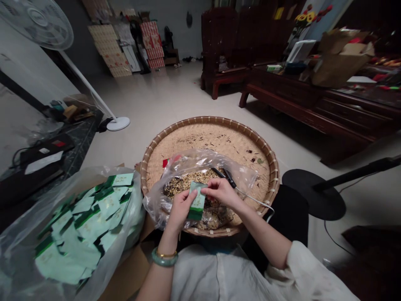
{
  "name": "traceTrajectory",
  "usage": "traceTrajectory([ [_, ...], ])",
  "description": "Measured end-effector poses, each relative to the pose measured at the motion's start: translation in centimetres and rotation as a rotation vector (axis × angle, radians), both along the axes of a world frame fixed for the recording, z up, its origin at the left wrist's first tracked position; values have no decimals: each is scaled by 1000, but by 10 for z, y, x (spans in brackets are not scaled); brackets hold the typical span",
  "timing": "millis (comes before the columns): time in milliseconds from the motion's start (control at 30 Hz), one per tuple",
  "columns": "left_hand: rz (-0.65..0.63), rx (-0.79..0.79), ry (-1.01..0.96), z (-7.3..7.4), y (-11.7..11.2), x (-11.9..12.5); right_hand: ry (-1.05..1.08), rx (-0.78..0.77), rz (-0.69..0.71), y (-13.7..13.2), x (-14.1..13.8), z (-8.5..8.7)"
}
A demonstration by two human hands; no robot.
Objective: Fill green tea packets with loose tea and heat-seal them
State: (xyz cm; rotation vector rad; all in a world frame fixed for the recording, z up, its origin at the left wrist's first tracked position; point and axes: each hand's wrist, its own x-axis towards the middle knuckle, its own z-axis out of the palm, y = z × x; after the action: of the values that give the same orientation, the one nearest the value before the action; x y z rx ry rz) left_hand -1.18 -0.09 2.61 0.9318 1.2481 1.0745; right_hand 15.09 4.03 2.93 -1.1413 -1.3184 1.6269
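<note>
Both my hands hold one small green and white packet (pixel 197 202) over a clear plastic bag of loose brown and black bits (pixel 188 179). My left hand (pixel 180 209) grips the packet's lower left side with its fingers closed. My right hand (pixel 221 191) pinches the packet's top edge. The bag lies in a round woven bamboo tray (pixel 219 129) in front of me. A jade bangle (pixel 164 259) sits on my left wrist.
A big clear bag full of several green and white packets (pixel 84 221) sits at my left in a cardboard box. A black tool with a white cable (pixel 230 179) lies on the tray. A standing fan (pixel 117 123) is on the floor; dark wooden furniture (pixel 313 104) stands at the right.
</note>
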Motion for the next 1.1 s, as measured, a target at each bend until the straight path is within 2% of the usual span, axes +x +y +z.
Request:
traceTrajectory([
  [100,59,-31,-66,-4,0,4,10,-10,-6,-3,-2,-3],
  [200,4,-127,-132,-2,-3,9,-28,22,-5,-5,-2,-9],
  [267,-25,-175,-146,0,-4,12,-123,119,-16,-1,2,-11],
  [333,1,-192,-162,2,-4,13,-314,308,-72,7,10,-13],
  [400,51,-194,-190,2,-3,13,-615,465,-138,19,21,-14],
  [433,68,-195,-204,1,-3,13,-784,486,-147,25,27,-16],
  [500,82,-198,-222,1,-3,13,-1078,424,-94,37,36,-19],
  [567,71,-202,-236,1,-3,13,-1218,341,-15,47,40,-24],
  [700,37,-213,-247,4,-5,13,-1218,299,34,60,37,-30],
  [867,19,-210,-237,5,-5,8,-1193,260,26,64,38,-26],
  [1000,35,-215,-227,3,-4,4,-1029,297,-44,55,47,-11],
  [1033,41,-221,-225,2,-3,4,-956,297,-24,51,50,-6],
  [1100,42,-227,-213,1,-3,3,-795,277,101,41,55,6],
])
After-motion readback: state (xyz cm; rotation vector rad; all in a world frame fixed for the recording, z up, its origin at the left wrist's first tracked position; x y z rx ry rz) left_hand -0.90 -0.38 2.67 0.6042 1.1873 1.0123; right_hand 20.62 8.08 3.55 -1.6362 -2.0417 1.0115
